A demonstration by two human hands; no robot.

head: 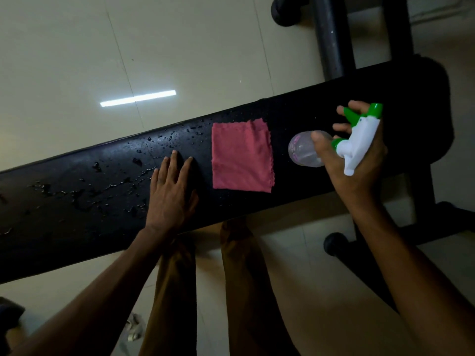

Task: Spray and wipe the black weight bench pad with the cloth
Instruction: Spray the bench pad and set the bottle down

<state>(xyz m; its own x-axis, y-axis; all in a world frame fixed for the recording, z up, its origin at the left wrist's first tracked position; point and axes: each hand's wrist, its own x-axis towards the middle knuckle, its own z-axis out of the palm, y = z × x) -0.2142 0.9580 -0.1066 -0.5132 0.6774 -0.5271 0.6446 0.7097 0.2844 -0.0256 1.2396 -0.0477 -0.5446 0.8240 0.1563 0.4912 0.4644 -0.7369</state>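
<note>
The black bench pad (pixel 77 214) runs across the view, tilted up to the right, with water drops and small puddles on its left half. A folded pink cloth (pixel 241 156) lies flat on the pad near its middle. My left hand (pixel 172 191) rests flat on the pad just left of the cloth, fingers straight. My right hand (pixel 357 160) grips a clear spray bottle (pixel 305 151) by its white and green trigger head, over the pad to the right of the cloth, with the bottle's base pointing left.
The bench's dark metal frame (pixel 331 42) and rubber-capped feet (pixel 336 244) stand at the right, on a pale tiled floor (pixel 77 47). My legs (pixel 244 278) are below the pad's near edge.
</note>
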